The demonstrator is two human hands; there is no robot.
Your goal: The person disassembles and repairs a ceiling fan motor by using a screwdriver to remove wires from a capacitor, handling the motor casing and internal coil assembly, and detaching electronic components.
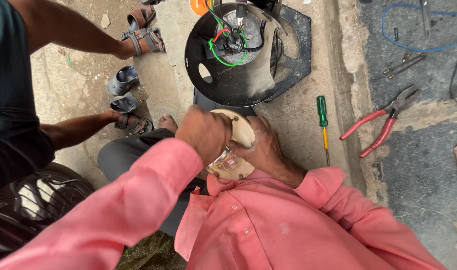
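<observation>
The dusty concrete floor [308, 125] carries all items. A black round sheet-metal fan housing [228, 75] with green, red and black wiring lies ahead of the person. A cream-coloured round motor disc [241, 135] sits just below it, near the person's chest, held between both hands. The left hand [204, 132] closes its grip over the disc's left side and top. The right hand [261, 147] closes its grip on the right edge. Red-handled pliers [381, 125] lie well to the right. A green-handled screwdriver [322, 122] lies between disc and pliers.
</observation>
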